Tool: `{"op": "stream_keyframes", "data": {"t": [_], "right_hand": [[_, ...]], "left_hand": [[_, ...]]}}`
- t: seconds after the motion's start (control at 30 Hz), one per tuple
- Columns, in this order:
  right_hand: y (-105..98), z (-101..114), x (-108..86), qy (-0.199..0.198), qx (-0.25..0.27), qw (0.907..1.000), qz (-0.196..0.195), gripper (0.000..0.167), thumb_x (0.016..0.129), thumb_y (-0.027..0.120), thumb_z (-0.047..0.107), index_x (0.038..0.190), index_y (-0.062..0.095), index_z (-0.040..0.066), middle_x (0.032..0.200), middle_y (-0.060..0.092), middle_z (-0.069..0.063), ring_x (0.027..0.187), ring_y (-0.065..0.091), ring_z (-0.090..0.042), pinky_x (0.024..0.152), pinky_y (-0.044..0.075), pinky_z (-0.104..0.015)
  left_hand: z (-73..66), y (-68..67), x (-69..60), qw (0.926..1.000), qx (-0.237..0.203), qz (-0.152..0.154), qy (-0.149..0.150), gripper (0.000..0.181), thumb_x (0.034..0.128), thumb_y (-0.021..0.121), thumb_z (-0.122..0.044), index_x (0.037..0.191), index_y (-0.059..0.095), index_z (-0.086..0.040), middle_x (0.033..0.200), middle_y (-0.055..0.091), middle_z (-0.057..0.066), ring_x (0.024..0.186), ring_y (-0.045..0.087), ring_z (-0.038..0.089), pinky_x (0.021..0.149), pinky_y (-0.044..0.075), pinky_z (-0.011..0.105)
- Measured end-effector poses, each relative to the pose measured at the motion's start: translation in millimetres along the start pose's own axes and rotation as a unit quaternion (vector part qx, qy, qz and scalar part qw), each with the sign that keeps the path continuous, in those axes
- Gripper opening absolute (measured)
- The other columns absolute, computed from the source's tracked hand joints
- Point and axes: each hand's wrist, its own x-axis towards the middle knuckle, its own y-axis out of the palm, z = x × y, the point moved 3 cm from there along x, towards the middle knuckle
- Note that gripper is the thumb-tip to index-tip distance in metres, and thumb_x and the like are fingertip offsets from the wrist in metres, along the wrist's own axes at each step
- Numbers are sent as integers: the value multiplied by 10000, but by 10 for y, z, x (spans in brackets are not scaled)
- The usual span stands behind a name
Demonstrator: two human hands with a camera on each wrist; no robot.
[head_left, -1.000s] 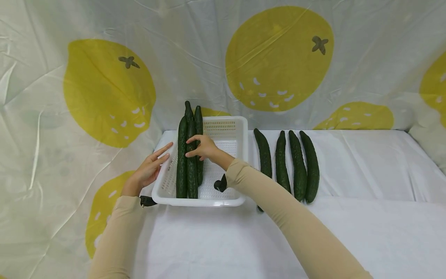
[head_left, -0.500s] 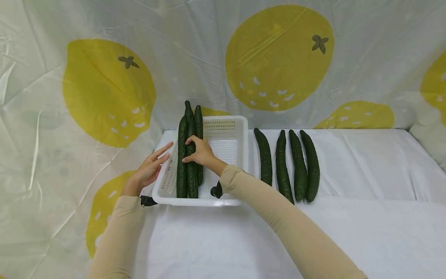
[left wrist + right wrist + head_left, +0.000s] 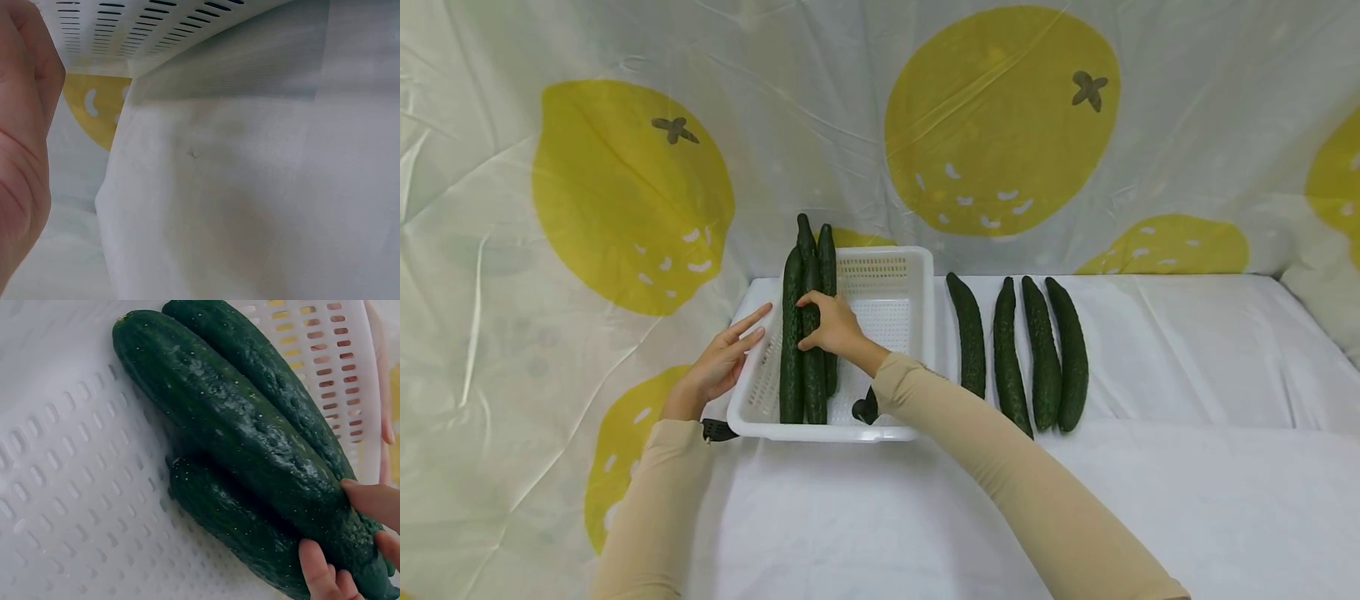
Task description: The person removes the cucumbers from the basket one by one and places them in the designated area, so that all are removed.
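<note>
Three dark green cucumbers lie side by side, lengthwise, in the left part of a white basket (image 3: 922,333), their far ends over its back rim. My right hand (image 3: 838,329) pinches the middle cucumber (image 3: 814,392) between thumb and fingers. In the right wrist view, fingertips of the right hand (image 3: 375,531) touch both sides of that cucumber (image 3: 244,431), with one cucumber (image 3: 228,525) below it and another beyond. Against the basket's left outer side, my left hand (image 3: 715,371) has its fingers extended. The left wrist view shows part of the left hand (image 3: 25,125) beside the perforated wall (image 3: 150,22).
Several more cucumbers (image 3: 1008,358) lie lengthwise on the white cloth (image 3: 1187,358) right of the basket. Behind stands a lemon-print curtain (image 3: 820,125), which also covers the left side. My right forearm (image 3: 1000,450) crosses the basket's front right corner.
My right hand has shifted slightly left, and its fingers now sit round the middle cucumber. The left hand and the cucumbers stay in place.
</note>
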Motion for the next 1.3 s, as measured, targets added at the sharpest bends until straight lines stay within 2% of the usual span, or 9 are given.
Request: {"op": "stream_keyframes", "data": {"t": [0.13, 0.23, 0.37, 0.43, 0.5, 0.87, 1.03, 1.13, 1.3], "right_hand": [[-20, -3, 14, 51, 49, 10000, 7, 673, 749, 893, 77, 1356, 615, 156, 1500, 447, -126, 1437, 289, -360, 1053, 426, -460], [-37, 1, 5, 49, 53, 10000, 29, 673, 745, 892, 61, 1352, 616, 145, 1484, 464, -127, 1383, 376, -340, 981, 488, -402], [-58, 19, -20, 25, 407, 9991, 129, 674, 747, 868, -9, 1354, 597, 98, 1447, 491, -164, 972, 663, -314, 693, 569, -307], [-65, 26, -30, 54, 636, 9977, 208, 679, 748, 852, -50, 1358, 584, 82, 1450, 482, -178, 739, 679, -292, 582, 554, -280], [-76, 35, -39, 121, 806, 9963, 284, 685, 749, 834, -89, 1363, 577, 73, 1474, 456, -182, 633, 655, -274, 542, 548, -275], [-174, 65, -63, 800, 1014, 9890, 721, 672, 755, 786, -162, 1345, 634, 123, 1484, 425, -230, 619, 618, -282, 688, 596, -443], [-224, 55, -55, 986, 1307, 9836, 761, 672, 750, 774, -185, 1327, 645, 135, 1220, 574, -245, 641, 588, -322, 749, 580, -506], [-260, 38, -38, 1068, 1363, 9818, 781, 667, 750, 780, -176, 1310, 653, 162, 1065, 577, -188, 627, 566, -287, 705, 584, -472], [-348, 19, -8, 1164, 1600, 9763, 874, 676, 745, 786, -176, 1309, 650, 171, 1124, 530, -163, 554, 525, -207, 623, 583, -380]], "left_hand": [[-8, 6, 9, 10000, -67, 27, 12, 538, 1102, 349, -100, 1610, 195, -187, 1220, 591, 52, 909, 688, 141, 727, 576, 262], [-12, 15, 12, 10000, -47, -6, -18, 539, 1102, 355, -106, 1610, 194, -188, 1212, 586, 60, 890, 687, 135, 717, 575, 254], [-11, 22, 7, 10000, -43, -53, -60, 539, 1101, 361, -114, 1609, 202, -198, 1219, 582, 56, 908, 684, 133, 725, 576, 258], [-9, 20, 3, 10000, -57, -54, -61, 539, 1102, 357, -111, 1609, 199, -198, 1238, 575, 51, 947, 679, 139, 747, 577, 270], [-5, 18, 0, 9999, -43, -69, -73, 536, 1102, 356, -110, 1608, 212, -209, 1254, 569, 48, 969, 674, 141, 764, 576, 274], [8, 4, -13, 9999, -33, -93, -74, 533, 1099, 373, -119, 1604, 235, -219, 1308, 552, 68, 1006, 668, 149, 799, 572, 289], [1, 10, -16, 10000, -54, -41, -26, 534, 1101, 357, -112, 1607, 215, -205, 1319, 555, 85, 992, 676, 159, 788, 575, 295], [-6, 16, -15, 10000, -56, -61, 11, 532, 1100, 355, -102, 1605, 218, -196, 1303, 567, 77, 976, 676, 150, 773, 574, 281], [-11, 12, -8, 9999, -104, -88, 2, 538, 1099, 349, -88, 1606, 194, -179, 1286, 577, 66, 968, 675, 148, 764, 573, 270]]}}
